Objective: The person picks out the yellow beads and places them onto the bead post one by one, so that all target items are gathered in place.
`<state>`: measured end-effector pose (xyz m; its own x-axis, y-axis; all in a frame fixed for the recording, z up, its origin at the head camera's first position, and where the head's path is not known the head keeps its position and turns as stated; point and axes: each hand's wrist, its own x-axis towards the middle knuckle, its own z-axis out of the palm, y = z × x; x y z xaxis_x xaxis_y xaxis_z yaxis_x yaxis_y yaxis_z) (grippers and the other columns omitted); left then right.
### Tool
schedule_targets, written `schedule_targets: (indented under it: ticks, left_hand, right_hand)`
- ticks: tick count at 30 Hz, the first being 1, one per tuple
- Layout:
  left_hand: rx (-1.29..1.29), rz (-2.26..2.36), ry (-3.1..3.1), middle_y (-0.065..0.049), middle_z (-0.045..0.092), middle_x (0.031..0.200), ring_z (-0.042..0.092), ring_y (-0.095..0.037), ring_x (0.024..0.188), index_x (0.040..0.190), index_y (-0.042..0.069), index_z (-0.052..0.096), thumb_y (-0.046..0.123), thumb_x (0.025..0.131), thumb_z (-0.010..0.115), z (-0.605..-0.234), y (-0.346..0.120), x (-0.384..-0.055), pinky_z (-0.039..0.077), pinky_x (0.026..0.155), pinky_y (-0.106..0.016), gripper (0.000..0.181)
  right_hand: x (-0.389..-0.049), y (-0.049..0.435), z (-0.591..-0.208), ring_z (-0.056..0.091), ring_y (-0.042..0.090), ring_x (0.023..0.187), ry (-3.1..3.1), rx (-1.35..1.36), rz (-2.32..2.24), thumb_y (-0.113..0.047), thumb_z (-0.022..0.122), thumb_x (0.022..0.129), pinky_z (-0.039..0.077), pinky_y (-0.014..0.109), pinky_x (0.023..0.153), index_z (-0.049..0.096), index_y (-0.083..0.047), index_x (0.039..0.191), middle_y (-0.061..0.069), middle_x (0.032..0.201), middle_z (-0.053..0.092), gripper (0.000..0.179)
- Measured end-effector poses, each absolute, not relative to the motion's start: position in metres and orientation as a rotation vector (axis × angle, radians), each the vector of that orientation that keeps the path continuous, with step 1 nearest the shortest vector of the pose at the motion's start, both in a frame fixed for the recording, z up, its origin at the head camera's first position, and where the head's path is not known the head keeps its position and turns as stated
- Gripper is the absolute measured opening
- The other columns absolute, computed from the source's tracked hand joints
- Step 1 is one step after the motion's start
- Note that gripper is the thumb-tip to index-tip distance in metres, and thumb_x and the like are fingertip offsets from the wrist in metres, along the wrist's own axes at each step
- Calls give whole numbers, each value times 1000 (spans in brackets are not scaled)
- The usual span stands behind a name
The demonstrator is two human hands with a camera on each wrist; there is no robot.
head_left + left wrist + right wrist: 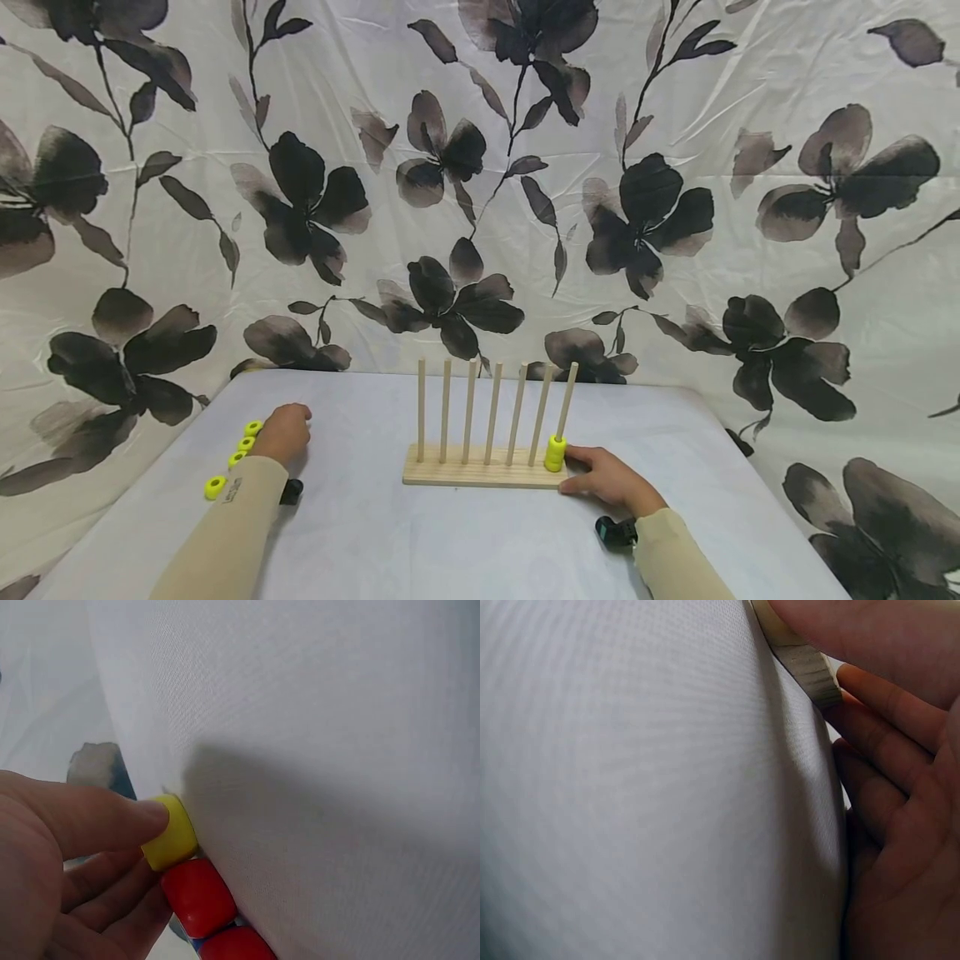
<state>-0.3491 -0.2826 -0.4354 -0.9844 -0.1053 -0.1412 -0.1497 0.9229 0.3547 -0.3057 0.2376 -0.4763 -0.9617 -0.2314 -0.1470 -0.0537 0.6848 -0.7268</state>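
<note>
At the left of the table, my left hand (pixel 282 435) pinches a yellow bead (pixel 172 834) between thumb and fingers. Touching that bead is a red bead (pixel 199 898), with a second red bead (pixel 240 946) below it; in the head view the hand hides them. My right hand (pixel 609 480) grips the right end of a wooden peg rack (pixel 480 475), its thumb at the front and its fingers behind. The end of the base (pixel 810 671) shows between them in the right wrist view. Yellow beads (pixel 555 454) are stacked on the rightmost of several upright pegs.
Several yellow ring beads (pixel 215 487) lie in a slanting row left of my left hand. A white cloth covers the table (pixel 360 533). Behind it hangs a floral curtain (pixel 480 208). Each wrist carries a small black device (pixel 617 532).
</note>
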Motion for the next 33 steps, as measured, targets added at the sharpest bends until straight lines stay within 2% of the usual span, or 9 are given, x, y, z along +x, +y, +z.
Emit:
schedule_targets:
  ticks: [8,19,25,33]
  left_hand:
    - [-177,518,2954,-32,59,117,59,-44,106,123,-16,53,-2,93,53,-432,-282,-346,49,93,-56,33]
    - [-90,553,3028,-34,54,125,50,-49,119,126,-16,51,4,97,47,-433,-276,-350,44,100,-58,36]
    - [-41,577,3084,-33,55,121,51,-49,116,126,-14,53,9,99,50,-428,-266,-347,43,101,-59,36]
    - [7,752,3112,-31,54,121,50,-47,117,127,-10,56,8,97,54,-421,-253,-341,42,102,-59,35]
  right_hand:
    - [-304,238,-476,36,38,141,2674,-243,-1143,-35,83,73,27,60,114,51,-12,141,12,147,48,79]
    - [-305,237,-475,37,37,141,2675,-230,-1139,-36,83,73,27,60,114,51,-13,142,11,148,48,80]
    - [-305,237,-475,36,37,141,2679,-229,-1132,-36,83,73,27,60,114,51,-12,142,12,148,47,79]
    - [-305,238,-474,35,38,141,2676,-217,-1131,-37,83,73,26,61,114,50,-12,142,12,148,46,80]
